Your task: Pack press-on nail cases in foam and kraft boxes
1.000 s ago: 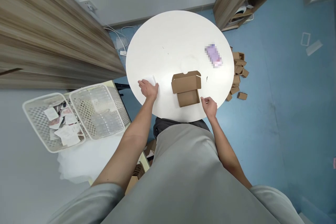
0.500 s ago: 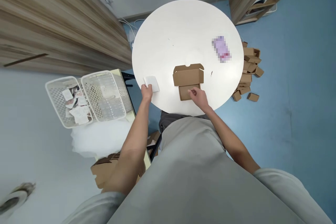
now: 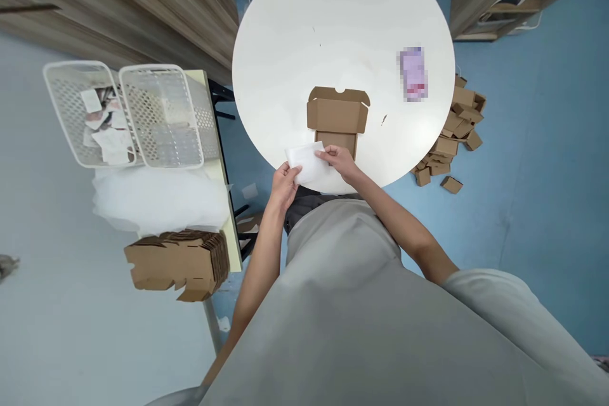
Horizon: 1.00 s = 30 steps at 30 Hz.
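Note:
Between my two hands is a flat white packet, held over the near edge of the round white table. My left hand grips its left side, thumb on top. The fingers of my right hand pinch its upper right corner. Just beyond the packet lies a small brown cardboard box with its lid folded back. The packet and my right hand hide part of the box's tray.
A blurred-out purple item lies on the table at right. Small boxes are heaped on the floor beyond. On a side table at left stand two white baskets, white foam sheets and stacked flat cardboard.
My left hand has brought the white packet rightward to the front of the box. My right hand has left the box's tray and taken hold of the packet. The camera view has shifted.

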### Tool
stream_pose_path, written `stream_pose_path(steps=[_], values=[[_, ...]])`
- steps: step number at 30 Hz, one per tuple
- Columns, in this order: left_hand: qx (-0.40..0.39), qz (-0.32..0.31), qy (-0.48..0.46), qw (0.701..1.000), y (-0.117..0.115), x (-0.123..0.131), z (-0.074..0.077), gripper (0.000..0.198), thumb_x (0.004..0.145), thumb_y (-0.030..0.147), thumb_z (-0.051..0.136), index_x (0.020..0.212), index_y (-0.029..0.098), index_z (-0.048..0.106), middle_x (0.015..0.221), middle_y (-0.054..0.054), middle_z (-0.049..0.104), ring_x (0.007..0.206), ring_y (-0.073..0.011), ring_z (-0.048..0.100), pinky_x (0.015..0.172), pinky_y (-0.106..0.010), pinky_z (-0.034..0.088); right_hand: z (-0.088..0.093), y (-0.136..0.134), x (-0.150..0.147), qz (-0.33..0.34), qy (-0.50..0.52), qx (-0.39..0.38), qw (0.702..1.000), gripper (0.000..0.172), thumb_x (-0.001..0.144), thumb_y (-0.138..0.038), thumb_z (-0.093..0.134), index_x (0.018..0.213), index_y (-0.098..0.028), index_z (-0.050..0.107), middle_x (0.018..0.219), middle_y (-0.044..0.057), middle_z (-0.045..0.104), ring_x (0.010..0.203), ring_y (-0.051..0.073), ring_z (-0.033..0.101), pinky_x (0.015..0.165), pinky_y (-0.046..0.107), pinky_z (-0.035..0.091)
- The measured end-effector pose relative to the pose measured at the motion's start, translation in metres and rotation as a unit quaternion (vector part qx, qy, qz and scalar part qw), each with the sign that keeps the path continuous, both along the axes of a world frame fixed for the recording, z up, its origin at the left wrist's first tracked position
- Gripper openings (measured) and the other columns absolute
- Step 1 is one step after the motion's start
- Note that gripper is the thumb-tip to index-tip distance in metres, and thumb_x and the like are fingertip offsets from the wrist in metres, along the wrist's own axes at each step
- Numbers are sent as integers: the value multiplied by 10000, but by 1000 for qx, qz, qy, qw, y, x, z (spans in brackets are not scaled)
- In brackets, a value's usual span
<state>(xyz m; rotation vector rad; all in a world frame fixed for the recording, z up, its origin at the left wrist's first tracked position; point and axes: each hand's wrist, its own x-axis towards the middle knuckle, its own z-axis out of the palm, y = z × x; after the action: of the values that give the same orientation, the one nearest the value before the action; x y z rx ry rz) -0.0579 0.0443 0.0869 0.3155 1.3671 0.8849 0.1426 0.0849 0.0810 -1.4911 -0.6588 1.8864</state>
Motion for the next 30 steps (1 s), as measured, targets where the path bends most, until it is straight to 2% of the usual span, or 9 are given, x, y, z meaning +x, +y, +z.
stream_pose_path(steps=[2,6,12,17,21,25,30], values=[[4,-2,-14,1000,-1,6,4,477,742,344,911,1148,169,730,1114,-123,843,1205,-323,782,1041,-428,637,1,-2,8,-8,30,-5,1000,584,656,-684,1007,724,-228,648,733,-37,651,729,134,582,702,282,491],[10,-36,-49,998,3,13,14,521,767,381,931,1197,157,741,1159,-135,843,1206,-332,784,1037,-424,647,8,-7,22,-5,91,-17,996,586,652,-685,1020,770,-228,674,782,-30,673,779,138,609,766,285,518],[-1,-74,-57,996,11,21,30,544,888,590,899,1159,135,773,1075,-152,844,1161,-336,803,986,-423,679,16,-16,35,-20,124,-11,992,571,691,-697,1001,816,-239,683,856,-6,726,884,179,661,845,319,566],[-3,-76,-93,993,12,34,36,488,912,525,904,1168,129,778,1096,-149,846,1189,-334,798,1010,-420,684,22,-20,37,-53,142,3,988,535,780,-679,964,858,-256,646,866,-5,721,926,206,674,832,334,575],[-9,-64,-114,991,11,45,40,420,959,475,862,1184,132,773,1125,-148,846,1207,-331,793,1037,-424,681,28,-20,35,-59,159,-15,985,538,803,-696,940,895,-265,631,861,-6,715,901,210,672,774,319,563],[-8,-65,-105,992,12,50,40,423,970,492,843,1206,150,762,1129,-137,843,1216,-323,785,1051,-423,667,28,-21,39,-68,173,-6,983,521,790,-671,958,920,-258,668,897,-6,733,908,199,668,794,311,563],[5,-130,-42,991,24,51,26,438,944,538,846,1142,156,760,1094,-131,824,1192,-317,764,1038,-436,636,16,-26,49,-85,151,-3,985,489,774,-636,978,901,-252,703,928,1,759,984,203,685,885,322,581]])
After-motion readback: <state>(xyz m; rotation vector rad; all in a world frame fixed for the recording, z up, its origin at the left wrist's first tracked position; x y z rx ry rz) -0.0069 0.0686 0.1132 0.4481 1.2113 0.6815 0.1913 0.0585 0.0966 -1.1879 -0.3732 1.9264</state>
